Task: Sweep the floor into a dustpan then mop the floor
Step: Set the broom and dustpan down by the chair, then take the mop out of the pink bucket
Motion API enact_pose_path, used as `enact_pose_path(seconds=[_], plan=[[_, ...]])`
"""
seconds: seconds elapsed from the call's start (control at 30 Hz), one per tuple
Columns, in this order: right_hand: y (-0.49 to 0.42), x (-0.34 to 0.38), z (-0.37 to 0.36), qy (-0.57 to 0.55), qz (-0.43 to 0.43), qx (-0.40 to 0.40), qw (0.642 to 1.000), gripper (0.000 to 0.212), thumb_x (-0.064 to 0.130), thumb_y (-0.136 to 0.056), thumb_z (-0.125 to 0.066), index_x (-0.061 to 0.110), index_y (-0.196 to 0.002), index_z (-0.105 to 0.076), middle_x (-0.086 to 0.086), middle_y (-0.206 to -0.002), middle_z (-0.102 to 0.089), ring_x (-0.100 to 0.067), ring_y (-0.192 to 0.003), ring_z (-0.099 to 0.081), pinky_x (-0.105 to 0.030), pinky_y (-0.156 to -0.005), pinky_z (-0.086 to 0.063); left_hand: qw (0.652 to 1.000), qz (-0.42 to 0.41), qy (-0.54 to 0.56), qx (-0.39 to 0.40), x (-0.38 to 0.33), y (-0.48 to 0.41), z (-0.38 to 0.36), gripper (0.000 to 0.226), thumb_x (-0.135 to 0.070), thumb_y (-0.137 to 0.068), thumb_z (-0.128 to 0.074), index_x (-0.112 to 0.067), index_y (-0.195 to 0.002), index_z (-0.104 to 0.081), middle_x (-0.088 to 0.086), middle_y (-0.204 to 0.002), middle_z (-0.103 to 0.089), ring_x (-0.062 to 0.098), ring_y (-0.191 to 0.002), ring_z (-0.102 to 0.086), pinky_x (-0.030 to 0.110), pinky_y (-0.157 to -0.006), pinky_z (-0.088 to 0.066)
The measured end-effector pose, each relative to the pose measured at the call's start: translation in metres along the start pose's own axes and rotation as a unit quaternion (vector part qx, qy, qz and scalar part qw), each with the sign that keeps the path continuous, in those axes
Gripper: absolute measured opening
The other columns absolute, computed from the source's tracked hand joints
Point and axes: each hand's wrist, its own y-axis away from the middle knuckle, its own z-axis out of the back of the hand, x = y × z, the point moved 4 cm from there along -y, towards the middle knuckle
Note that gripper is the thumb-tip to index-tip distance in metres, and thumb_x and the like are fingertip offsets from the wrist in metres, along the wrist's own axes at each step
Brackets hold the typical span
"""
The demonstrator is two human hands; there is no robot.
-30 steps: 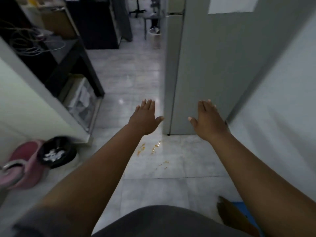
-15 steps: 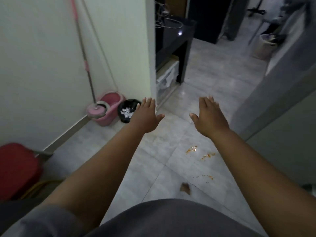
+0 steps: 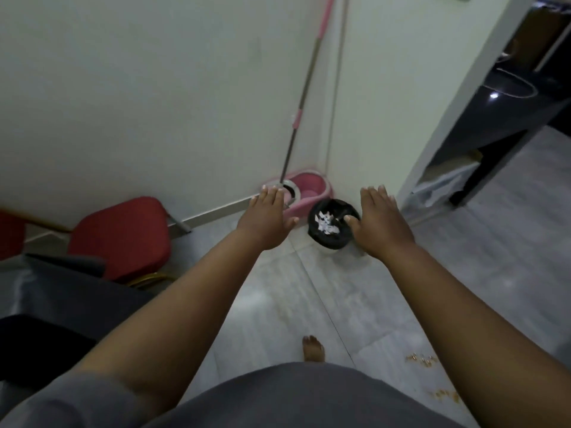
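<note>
The left hand [image 3: 265, 222] and right hand [image 3: 380, 223] are wide open and empty, near the round pink plastic mop bucket [image 3: 312, 186]. Better sweep the small yellow crumbs [image 3: 421, 359], well away from it, first.

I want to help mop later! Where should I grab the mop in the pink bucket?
Grab the mop's thin grey pole near its pink collar, reaching from the room side. It leans back toward the wall, so the front is open; its head sits in the pink bucket, so probably lift upward.
</note>
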Motion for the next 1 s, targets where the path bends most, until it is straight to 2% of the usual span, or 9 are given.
enact_pose_path(seconds=[0.2,0.53,0.73,1.0], plan=[[-0.104,0.018,-0.02,-0.032,0.046,0.026,0.998,0.07,0.041,-0.098,-0.048,0.002,-0.15,-0.024,-0.016,-0.158,-0.024,-0.031,-0.15,-0.008,-0.042,-0.122,-0.006,0.998,0.063,-0.023,0.012,0.049,-0.06,0.018,0.081,-0.054,-0.1,-0.038,-0.006,-0.158,-0.007,0.011,-0.166,-0.005,0.027,-0.153,0.001,0.043,-0.124,-0.006],[-0.219,0.067,-0.053,-0.012,0.126,0.069,0.99,0.066,0.035,-0.096,-0.054,0.005,-0.149,-0.028,-0.015,-0.157,-0.027,-0.032,-0.149,-0.012,-0.042,-0.122,-0.006,0.99,0.139,-0.003,0.024,0.126,-0.117,0.007,0.083,-0.056,-0.099,-0.039,-0.006,-0.158,-0.008,0.011,-0.165,-0.006,0.027,-0.153,0.001,0.042,-0.123,-0.006],[-0.297,0.094,-0.073,0.005,0.126,0.073,0.989,0.066,0.038,-0.096,-0.053,0.006,-0.148,-0.029,-0.016,-0.156,-0.028,-0.032,-0.148,-0.014,-0.042,-0.122,-0.009,0.992,0.114,0.018,0.051,0.163,-0.197,0.002,0.083,-0.055,-0.1,-0.04,-0.007,-0.158,-0.006,0.011,-0.166,-0.005,0.027,-0.153,0.001,0.042,-0.123,-0.006],[-0.406,0.116,-0.071,0.039,0.08,0.075,0.993,0.072,0.04,-0.099,-0.048,0.003,-0.153,-0.019,-0.018,-0.16,-0.019,-0.031,-0.15,-0.009,-0.039,-0.121,-0.005,0.998,0.038,0.021,0.044,0.214,-0.331,0.048,0.084,-0.057,-0.099,-0.039,-0.006,-0.157,-0.006,0.012,-0.165,-0.005,0.027,-0.153,0.001,0.043,-0.123,-0.007]])
